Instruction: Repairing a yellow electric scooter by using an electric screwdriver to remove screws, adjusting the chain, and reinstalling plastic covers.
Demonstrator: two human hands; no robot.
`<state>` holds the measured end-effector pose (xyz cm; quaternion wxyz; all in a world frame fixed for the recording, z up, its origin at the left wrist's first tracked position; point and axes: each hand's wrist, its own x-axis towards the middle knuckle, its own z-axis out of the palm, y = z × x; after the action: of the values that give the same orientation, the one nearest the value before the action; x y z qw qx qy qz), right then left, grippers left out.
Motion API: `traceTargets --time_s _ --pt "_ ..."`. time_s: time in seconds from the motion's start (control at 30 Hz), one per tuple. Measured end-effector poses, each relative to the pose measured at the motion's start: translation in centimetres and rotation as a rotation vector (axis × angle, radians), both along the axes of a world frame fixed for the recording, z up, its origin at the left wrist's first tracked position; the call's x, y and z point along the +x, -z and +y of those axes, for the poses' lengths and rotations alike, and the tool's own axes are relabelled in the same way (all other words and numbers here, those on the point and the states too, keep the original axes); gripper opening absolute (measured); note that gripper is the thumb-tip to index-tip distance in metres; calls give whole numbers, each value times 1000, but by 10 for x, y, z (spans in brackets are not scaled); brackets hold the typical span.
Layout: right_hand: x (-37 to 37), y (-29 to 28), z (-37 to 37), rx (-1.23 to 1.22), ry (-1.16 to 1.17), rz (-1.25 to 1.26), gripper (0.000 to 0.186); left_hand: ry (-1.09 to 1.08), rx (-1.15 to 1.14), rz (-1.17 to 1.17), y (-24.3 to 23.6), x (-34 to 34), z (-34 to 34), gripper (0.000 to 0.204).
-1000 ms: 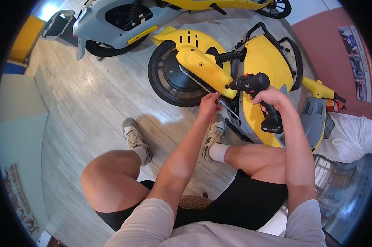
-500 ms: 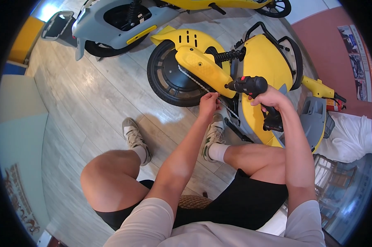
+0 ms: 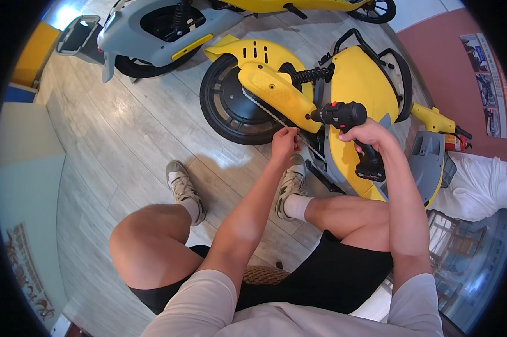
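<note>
Seems to be smooth, slightly glossy plastic on the yellow cover (image 3: 287, 98), matt plastic on the drill (image 3: 349, 115), metal on the chain (image 3: 263, 106). Looks like wood, partly shiny, on the floor (image 3: 124, 129).

Well beyond my left hand (image 3: 286, 141) I see a grey-and-yellow scooter (image 3: 121, 40) with a dark basket (image 3: 76, 46) at its left end. Far right of my right hand (image 3: 365, 133), a reddish wall (image 3: 441, 53) bears a picture poster (image 3: 487, 84); nearer me lies crumpled white fabric (image 3: 471, 188). Closer in than either hand, a woven seat (image 3: 264, 275) shows.
</note>
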<state>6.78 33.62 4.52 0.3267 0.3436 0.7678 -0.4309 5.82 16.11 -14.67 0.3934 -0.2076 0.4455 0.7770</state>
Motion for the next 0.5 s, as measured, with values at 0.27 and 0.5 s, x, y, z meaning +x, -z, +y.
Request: traceTargets --time_s 0.27,0.5 --pt "-1 -1 -5 -40 133 -31 22 -12 -71 84 7 2 4 16" --pt "0 -6 3 -56 89 -74 29 -34 -302 371 2 -7 3 21"
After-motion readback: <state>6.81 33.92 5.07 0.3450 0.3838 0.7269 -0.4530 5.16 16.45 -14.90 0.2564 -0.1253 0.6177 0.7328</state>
